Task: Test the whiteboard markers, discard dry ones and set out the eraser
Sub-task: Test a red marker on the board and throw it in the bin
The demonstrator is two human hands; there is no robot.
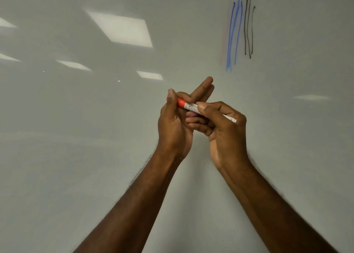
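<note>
Our fingers [207, 107] close round a slim cylindrical whiteboard marker [191, 106], held level between both hands in front of the board. The left hand [175, 126] pinches the glossy orange-red cap [181, 102] between thumb and curled fingers, two fingers pointing straight up toward the board; the right hand [225, 126] wraps the white printed barrel, whose blunt end [230, 118] pokes out past the knuckles. Whether the cap is seated or loosened, we cannot tell. Bare forearms rise from the bottom edge and meet at the marker. Behind them spreads the smooth, pale-grey whiteboard [95, 138], its sheen catching soft rectangular reflections of ceiling lights [122, 28]. At upper right, well apart from the hands, stand thin, wavering blue strokes [232, 36] and, just beside them, black strokes [248, 26], all near vertical.
</note>
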